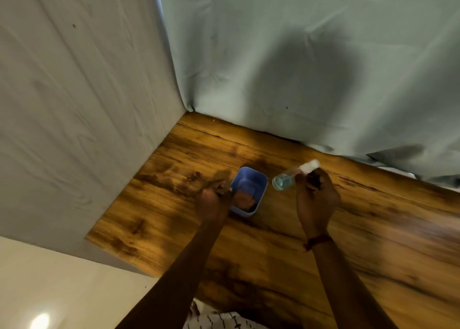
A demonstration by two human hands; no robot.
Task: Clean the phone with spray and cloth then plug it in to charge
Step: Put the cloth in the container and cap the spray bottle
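My right hand [317,199] grips a small clear spray bottle [286,179] with a white cap, tilted over the wooden table [273,254]. To its left stands a blue box [258,179] with a brownish cloth [245,200] lying inside. My left hand [211,201] is at the box's left rim, fingers curled against it; the blur hides whether it grips the box. No phone or charging cable is in view.
Pale green cloth hangs behind the table and a grey draped panel [74,129] closes off its left side. A cream floor [62,291] lies beyond the table's left edge. A patterned garment shows at the bottom edge.
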